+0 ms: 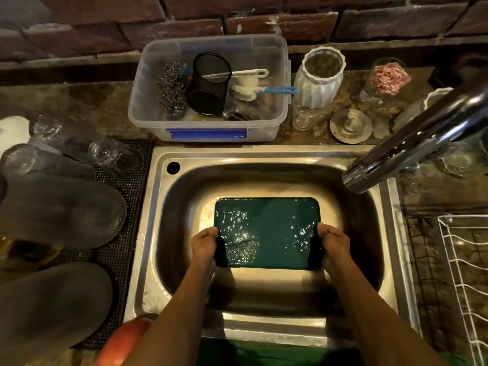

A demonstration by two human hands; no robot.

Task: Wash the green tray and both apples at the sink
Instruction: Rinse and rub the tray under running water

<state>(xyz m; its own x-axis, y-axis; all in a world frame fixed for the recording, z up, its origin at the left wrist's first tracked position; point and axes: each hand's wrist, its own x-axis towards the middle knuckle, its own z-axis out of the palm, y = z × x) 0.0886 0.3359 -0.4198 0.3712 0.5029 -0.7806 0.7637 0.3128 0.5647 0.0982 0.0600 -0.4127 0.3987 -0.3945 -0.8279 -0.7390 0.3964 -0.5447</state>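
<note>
Green tray [268, 233]: rectangular, rounded corners, held level over the middle of the sink [390, 207] basin, long edges parallel to the basin's front rim, surface wet and glistening. One apple [124, 339] (red-orange, partly hidden) sits at the sink's front-left corner.

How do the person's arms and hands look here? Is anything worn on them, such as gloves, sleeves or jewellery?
Both arms are bare from the bottom edge of the picture up to the hands; no sleeve shows. The left hand and the right hand wear no gloves. No watch, bracelet or ring can be seen on the wrists or the visible fingers. The fingers are partly hidden, so a ring there cannot be ruled out.
</note>
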